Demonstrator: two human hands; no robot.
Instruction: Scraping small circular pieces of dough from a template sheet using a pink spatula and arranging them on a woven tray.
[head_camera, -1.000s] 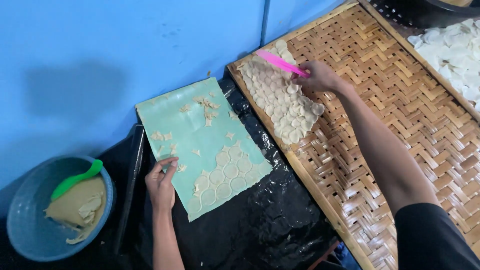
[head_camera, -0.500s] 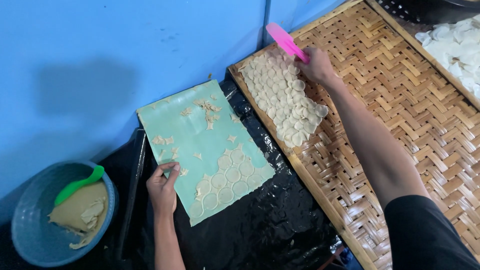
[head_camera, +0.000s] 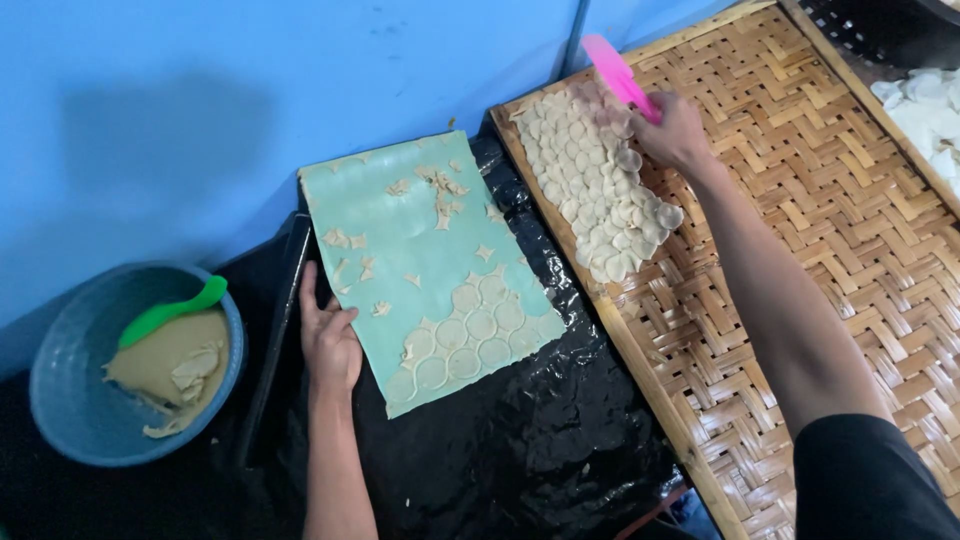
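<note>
Lifted slightly since before: pink scraper (head_camera: 617, 72), clasped in right hand (head_camera: 676, 132) at upper right, above dough rounds (head_camera: 598, 180) on woven tray (head_camera: 820, 250). Left hand (head_camera: 328, 338) flat, fingers spread, touching green mat (head_camera: 420, 265) edge.

— What sort of place is this?
— A small, home-style food workshop. Woven bamboo trays (head_camera: 800, 250) hold small rounds of dough (head_camera: 590, 190) laid out in rows.
— Anything else?
— A green board (head_camera: 420, 260) with cut dough lies on black plastic sheeting (head_camera: 520, 440), a bowl of dough (head_camera: 120, 370) stands nearby, and a blue wall (head_camera: 200, 90) rises behind.
</note>
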